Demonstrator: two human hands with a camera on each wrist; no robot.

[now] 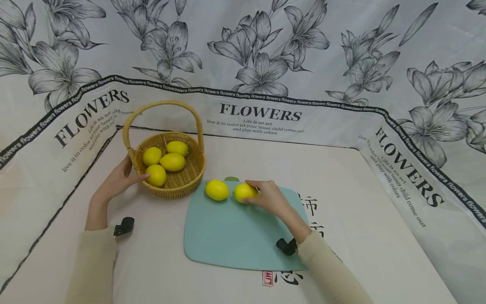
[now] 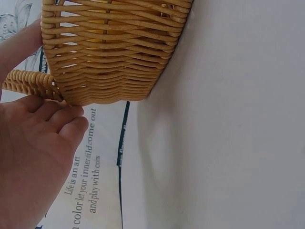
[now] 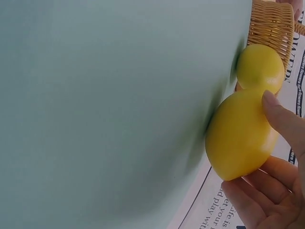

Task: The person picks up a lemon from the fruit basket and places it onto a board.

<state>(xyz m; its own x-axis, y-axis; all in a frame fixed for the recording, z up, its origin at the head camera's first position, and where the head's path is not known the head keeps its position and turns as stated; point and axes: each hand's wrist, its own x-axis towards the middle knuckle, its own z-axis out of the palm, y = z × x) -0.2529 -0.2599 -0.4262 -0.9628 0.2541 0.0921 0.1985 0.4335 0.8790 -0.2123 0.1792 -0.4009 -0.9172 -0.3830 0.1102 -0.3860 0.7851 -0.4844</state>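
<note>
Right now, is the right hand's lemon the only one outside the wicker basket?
No, another lemon rests on the teal cutting board, beside the held lemon in the right hand.

The lemons (image 1: 217, 190) are bright yellow, the woven basket (image 1: 178, 192) golden tan, the board (image 1: 228, 236) pale teal; grey-and-black lilies (image 1: 263, 71) pattern the whitish backdrop (image 1: 205, 21). A barely visible tab (image 1: 231, 179) seems olive green.

floral backdrop (image 1: 262, 46), pale tabletop (image 1: 341, 181), red seal (image 1: 267, 278)
</note>
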